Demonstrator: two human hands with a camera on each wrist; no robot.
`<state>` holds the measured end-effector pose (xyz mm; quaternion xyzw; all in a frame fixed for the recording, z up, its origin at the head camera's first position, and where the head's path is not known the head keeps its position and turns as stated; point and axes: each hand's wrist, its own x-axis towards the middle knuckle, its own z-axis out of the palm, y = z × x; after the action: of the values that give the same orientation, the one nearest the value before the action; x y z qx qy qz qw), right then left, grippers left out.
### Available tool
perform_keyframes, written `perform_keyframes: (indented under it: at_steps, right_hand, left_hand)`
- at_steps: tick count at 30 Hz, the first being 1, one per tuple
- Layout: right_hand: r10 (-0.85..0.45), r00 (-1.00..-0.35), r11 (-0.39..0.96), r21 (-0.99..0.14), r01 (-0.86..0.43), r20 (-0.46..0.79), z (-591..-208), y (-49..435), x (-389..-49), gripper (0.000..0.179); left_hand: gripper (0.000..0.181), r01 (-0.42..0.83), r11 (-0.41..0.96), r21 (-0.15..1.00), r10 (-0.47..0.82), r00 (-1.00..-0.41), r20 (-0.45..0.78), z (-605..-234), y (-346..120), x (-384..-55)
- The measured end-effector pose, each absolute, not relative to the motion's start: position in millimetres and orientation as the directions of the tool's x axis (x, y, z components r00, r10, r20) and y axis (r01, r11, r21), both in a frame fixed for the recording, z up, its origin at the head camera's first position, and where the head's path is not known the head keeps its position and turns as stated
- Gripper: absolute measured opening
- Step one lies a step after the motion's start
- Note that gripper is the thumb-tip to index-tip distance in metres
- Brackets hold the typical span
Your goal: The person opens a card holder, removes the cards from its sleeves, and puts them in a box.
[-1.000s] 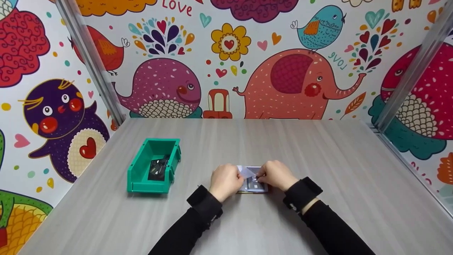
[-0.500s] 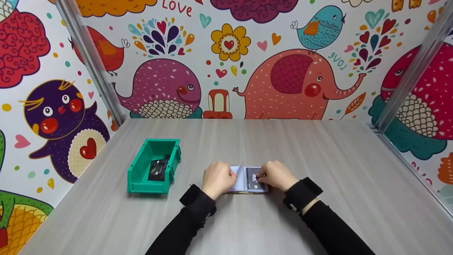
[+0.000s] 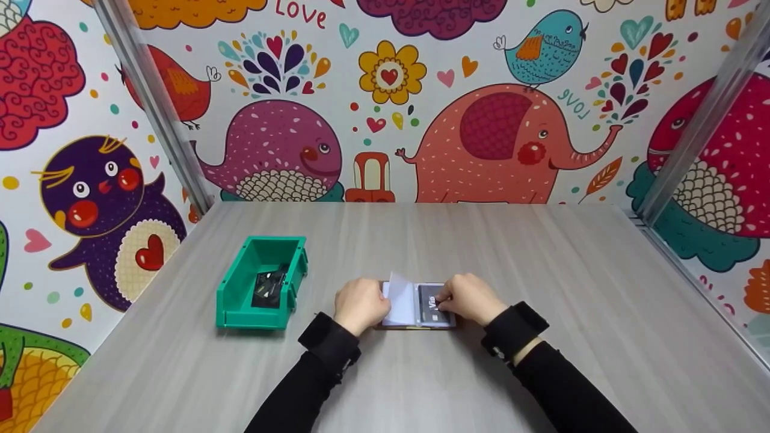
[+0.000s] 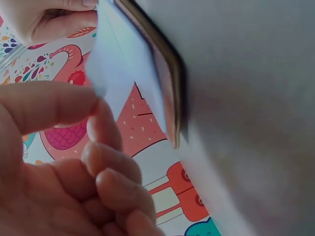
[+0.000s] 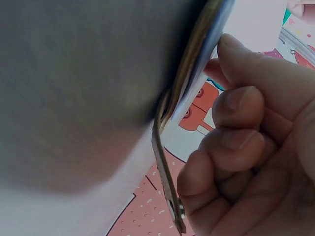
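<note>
A small card holder (image 3: 415, 328) with a brown cover and translucent sleeve pages lies spread on the table. My left hand (image 3: 362, 305) pinches the outer edge of a raised sleeve page (image 3: 402, 300) between thumb and index finger, clearest in the left wrist view. On the right-hand page, a dark card (image 3: 429, 307) with white lettering shows inside its sleeve. My right hand (image 3: 472, 297) holds the right-hand page at the card, its fingers curled and partly covering it. The right wrist view shows a strap (image 5: 165, 172) with a metal snap hanging out from the cover.
To the left stands a green plastic bin (image 3: 231, 300) with dark cards (image 3: 269, 287) inside. The grey wood-grain table (image 3: 541, 258) ends at a wall with cartoon animals (image 3: 493, 144). Metal posts (image 3: 159, 102) rise at the corners.
My left hand has moved left, drawing the sleeve page away from the right-hand page, so the dark card is uncovered. My right hand has stayed in place.
</note>
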<state>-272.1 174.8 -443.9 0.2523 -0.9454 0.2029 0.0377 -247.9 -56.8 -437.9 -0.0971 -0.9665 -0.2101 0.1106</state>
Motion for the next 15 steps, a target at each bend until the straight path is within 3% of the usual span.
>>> perform_keyframes:
  at_steps: [7, 15]
  right_hand:
    - [-0.46, -0.871, 0.791, -0.364, -0.491, 0.174, -444.4, 174.4, -271.7, 0.014]
    - [-0.466, -0.86, 0.786, -0.349, -0.51, 0.208, -445.2, 174.0, -271.1, 0.012]
  left_hand:
    - [0.025, 0.169, 0.92, 0.353, 0.114, -0.978, 0.172, -438.5, -56.4, -250.1]
    - [0.004, 0.158, 0.938, 0.308, 0.127, -0.985, 0.12, -439.0, -54.8, -251.8]
